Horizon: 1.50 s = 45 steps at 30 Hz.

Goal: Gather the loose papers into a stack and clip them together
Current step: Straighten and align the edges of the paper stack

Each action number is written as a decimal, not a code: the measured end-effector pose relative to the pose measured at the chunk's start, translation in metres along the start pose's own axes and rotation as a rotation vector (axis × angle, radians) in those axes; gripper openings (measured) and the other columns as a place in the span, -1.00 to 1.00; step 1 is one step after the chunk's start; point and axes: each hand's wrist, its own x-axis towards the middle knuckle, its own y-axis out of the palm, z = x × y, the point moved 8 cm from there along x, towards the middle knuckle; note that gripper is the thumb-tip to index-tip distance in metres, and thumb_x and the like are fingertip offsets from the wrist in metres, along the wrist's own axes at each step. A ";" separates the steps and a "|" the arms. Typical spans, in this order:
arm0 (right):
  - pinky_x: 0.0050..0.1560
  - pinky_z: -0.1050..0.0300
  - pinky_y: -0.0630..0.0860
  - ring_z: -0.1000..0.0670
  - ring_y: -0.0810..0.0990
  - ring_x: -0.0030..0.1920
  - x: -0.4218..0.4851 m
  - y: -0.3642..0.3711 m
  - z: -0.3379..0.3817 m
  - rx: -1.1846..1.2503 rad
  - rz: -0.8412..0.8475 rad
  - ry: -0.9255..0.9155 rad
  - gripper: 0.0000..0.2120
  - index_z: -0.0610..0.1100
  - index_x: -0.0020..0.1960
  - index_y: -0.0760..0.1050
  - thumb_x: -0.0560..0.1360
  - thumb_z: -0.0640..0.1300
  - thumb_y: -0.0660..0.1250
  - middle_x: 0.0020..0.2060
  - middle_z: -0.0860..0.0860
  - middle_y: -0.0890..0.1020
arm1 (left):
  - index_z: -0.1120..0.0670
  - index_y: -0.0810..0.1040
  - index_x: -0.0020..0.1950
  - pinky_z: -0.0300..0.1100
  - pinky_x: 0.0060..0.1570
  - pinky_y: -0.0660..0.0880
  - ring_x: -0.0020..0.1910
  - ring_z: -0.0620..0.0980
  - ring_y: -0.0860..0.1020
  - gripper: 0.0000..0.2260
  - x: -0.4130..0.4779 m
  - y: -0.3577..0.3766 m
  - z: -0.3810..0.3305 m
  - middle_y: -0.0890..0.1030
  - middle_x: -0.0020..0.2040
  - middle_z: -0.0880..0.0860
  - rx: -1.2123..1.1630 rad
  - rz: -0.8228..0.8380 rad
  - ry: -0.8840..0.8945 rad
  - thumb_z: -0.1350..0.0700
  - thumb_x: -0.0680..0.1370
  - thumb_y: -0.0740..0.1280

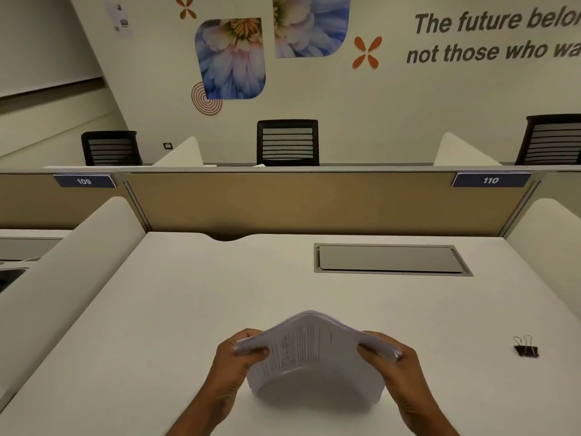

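White desk (pixel 188 294), tan partition (pixel 283 202) behind it. Black mesh chairs (pixel 287 143) beyond, and flower decals (pixel 231 58) on a cream-ish wall (pixel 345 114), I think.

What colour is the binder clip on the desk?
Black binder clip, silver handles; head view.

Curved paper stack (pixel 314 344): white, rows of black print.
Small metal binder clip (pixel 526 350), three o'clock: black.
Flat desk top (pixel 188 294): white.

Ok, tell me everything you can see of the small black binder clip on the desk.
The small black binder clip looks like dark metal, with two silvery wire loop handles raised above its body. It sits on the white desk top, to the right of the printed paper stack and the right hand, touching neither; nothing is clipped in it.
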 end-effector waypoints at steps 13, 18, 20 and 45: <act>-0.09 0.17 0.58 0.11 0.66 -0.03 -0.008 0.014 0.020 -0.108 -0.066 -0.097 -0.74 0.14 -0.04 0.73 0.63 -0.06 0.27 -0.06 0.16 0.75 | -0.04 0.75 0.07 -0.21 -0.09 0.48 0.00 -0.01 0.61 -0.83 -0.005 0.003 -0.019 0.76 -0.01 0.01 -0.015 -0.036 0.046 -0.04 0.57 0.41; -0.13 0.12 0.57 -0.03 0.67 -0.04 -0.010 0.013 0.021 -0.092 -0.149 -0.100 -0.74 0.17 -0.08 0.73 0.60 0.06 0.25 -0.15 0.14 0.75 | -0.01 0.74 -0.02 -0.19 -0.14 0.48 -0.13 -0.02 0.60 -0.62 -0.009 0.009 -0.024 0.75 -0.11 0.06 0.003 -0.091 0.041 -0.24 0.54 0.26; -0.19 0.10 0.53 -0.06 0.67 -0.12 -0.010 0.011 0.016 -0.060 -0.215 -0.054 -0.68 0.09 -0.14 0.75 0.59 0.10 0.25 -0.24 0.08 0.75 | 0.02 0.75 -0.02 -0.19 -0.17 0.50 -0.14 0.01 0.61 -0.59 -0.009 0.008 -0.024 0.75 -0.11 0.13 -0.040 -0.153 0.026 -0.23 0.56 0.24; -0.19 0.19 0.50 0.00 0.67 -0.19 0.003 0.000 -0.009 -0.040 -0.116 -0.036 -0.92 0.01 -0.03 0.73 0.55 -0.08 0.44 -0.20 0.02 0.76 | -0.02 0.75 0.03 -0.14 -0.06 0.56 -0.02 0.01 0.69 -0.82 0.002 0.002 -0.008 0.78 -0.07 -0.02 -0.070 -0.113 0.065 0.21 0.48 0.53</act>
